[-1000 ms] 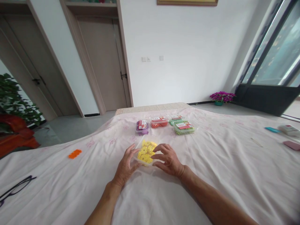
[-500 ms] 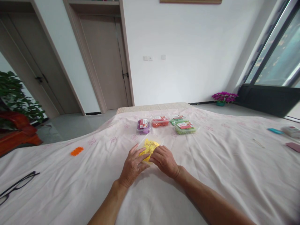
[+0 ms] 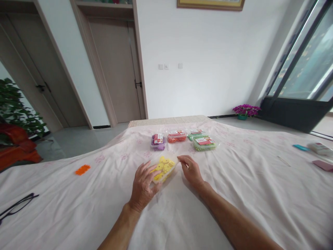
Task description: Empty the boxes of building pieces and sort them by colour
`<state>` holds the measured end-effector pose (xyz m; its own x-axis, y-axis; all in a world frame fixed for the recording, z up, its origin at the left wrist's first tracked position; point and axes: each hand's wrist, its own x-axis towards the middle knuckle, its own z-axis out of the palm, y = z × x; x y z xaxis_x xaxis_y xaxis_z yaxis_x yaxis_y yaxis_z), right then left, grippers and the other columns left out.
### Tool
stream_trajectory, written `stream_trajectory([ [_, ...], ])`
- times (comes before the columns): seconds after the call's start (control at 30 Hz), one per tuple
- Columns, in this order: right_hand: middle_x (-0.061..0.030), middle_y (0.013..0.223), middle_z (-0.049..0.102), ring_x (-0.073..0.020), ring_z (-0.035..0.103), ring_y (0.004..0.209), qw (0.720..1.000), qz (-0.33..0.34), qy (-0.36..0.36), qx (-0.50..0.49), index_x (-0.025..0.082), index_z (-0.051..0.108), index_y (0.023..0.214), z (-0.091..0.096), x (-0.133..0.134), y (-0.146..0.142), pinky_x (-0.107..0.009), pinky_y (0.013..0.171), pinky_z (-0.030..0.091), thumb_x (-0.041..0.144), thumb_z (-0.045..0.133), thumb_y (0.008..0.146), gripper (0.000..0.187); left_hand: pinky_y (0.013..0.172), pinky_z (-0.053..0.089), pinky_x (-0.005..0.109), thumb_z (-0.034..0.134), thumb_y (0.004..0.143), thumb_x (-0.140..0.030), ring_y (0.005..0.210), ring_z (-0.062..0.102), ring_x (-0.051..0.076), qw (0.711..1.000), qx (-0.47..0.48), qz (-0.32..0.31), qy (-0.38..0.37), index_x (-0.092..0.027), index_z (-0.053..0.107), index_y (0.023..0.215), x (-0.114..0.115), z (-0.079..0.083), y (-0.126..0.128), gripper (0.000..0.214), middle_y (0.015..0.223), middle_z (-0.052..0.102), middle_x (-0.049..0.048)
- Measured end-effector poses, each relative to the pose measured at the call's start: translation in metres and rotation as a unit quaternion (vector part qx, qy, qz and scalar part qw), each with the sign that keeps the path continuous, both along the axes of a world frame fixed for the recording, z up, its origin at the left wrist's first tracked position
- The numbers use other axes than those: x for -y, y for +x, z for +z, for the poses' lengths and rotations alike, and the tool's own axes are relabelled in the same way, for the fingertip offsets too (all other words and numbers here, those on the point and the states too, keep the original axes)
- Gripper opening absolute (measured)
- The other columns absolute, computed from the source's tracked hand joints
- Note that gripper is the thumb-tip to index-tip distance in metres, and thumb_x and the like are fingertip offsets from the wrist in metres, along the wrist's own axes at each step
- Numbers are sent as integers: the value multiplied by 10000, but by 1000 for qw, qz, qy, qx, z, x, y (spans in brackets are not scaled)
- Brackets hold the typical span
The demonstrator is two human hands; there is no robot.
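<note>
Daylight is entering from two o'clock, through the glass panel (image 3: 308, 66), and I am receiving a bright, pale view on my remote screen. The white wall (image 3: 208, 62) is reflecting light evenly. Beneath the right hand (image 3: 191, 171), a soft shadow is falling. The lens is bending the borders: at ten o'clock, the brown door (image 3: 43, 66) is leaning strongly. Fine print on the labels (image 3: 205, 140) is looking blurred.

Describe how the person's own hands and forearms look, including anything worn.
The left hand and right hand are bare, without gloves. Both forearms are uncovered as far as they show: no sleeves, watch, bracelet, cables or printed markings visible.
</note>
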<state>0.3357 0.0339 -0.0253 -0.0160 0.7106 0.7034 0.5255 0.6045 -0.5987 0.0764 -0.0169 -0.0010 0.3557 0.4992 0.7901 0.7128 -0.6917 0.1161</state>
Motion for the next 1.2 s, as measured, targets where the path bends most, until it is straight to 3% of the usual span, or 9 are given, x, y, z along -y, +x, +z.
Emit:
stream_trajectory([
  [0.1, -69, 952, 694, -179, 666, 892, 997, 65, 15, 37, 232, 740, 1015, 10, 14, -6, -335, 819, 560, 71, 482, 875, 335, 1083, 436, 516, 560, 910, -278, 1314, 514, 273, 999, 41, 25, -5, -221, 684, 1083, -3, -1, -8, 220, 1225, 681, 85],
  [0.23, -74, 1048, 677, -175, 653, 972, 986, 140, 14, 92, 261, 736, 1073, 22, 26, -8, -341, 859, 555, 23, 464, 852, 424, 1115, 397, 540, 577, 914, -291, 1283, 547, 274, 998, 49, 36, -14, -243, 699, 1056, -8, -6, -15, 194, 1180, 706, 62],
  [0.47, -94, 1159, 697, -197, 660, 1062, 965, 212, 20, 153, 267, 690, 1202, 30, 23, 2, -373, 922, 557, 169, 589, 929, 308, 1077, 458, 490, 568, 930, -406, 1290, 544, 268, 989, 124, 39, -73, -236, 705, 1070, -16, -19, -23, 259, 1208, 693, 74],
  [0.67, -102, 1114, 720, -201, 680, 1026, 959, 207, 32, 189, 256, 715, 1161, 35, 26, 0, -361, 893, 574, 280, 599, 957, 237, 1171, 344, 520, 584, 903, -497, 1386, 446, 279, 967, 195, 13, -162, -234, 682, 1158, -22, -23, -30, 379, 1367, 588, 98],
  [0.83, -109, 1114, 719, -197, 682, 1022, 960, 191, 43, 201, 238, 700, 1158, 37, 30, -4, -352, 869, 576, 253, 525, 991, 242, 1187, 282, 566, 736, 754, -566, 1459, 338, 326, 943, 222, -34, -246, -232, 514, 1404, -25, -20, -38, 764, 1556, 377, 152],
  [0.93, -111, 1101, 719, -191, 690, 1002, 965, 187, 43, 182, 226, 696, 1146, 37, 29, -6, -340, 860, 579, 259, 513, 996, 239, 1160, 321, 576, 788, 727, -492, 1448, 363, 331, 927, 242, -53, -282, -239, 432, 1472, -26, -17, -44, 864, 1544, 402, 169],
  [1.07, -103, 1096, 721, -185, 690, 987, 970, 166, 41, 175, 232, 688, 1144, 37, 27, -4, -342, 859, 572, 260, 488, 1006, 245, 1114, 431, 494, 827, 689, -429, 1397, 442, 332, 894, 282, -94, -334, -215, 401, 1492, -25, -10, -44, 934, 1499, 477, 166],
  [1.2, -97, 1089, 731, -224, 657, 1040, 964, 126, 69, 225, 239, 683, 1121, 43, 30, -2, -439, 933, 516, 250, 527, 978, 212, 1039, 512, 453, 829, 661, -467, 1318, 529, 331, 873, 324, -109, -347, -184, 395, 1475, -24, -7, -35, 965, 1438, 532, 170],
])
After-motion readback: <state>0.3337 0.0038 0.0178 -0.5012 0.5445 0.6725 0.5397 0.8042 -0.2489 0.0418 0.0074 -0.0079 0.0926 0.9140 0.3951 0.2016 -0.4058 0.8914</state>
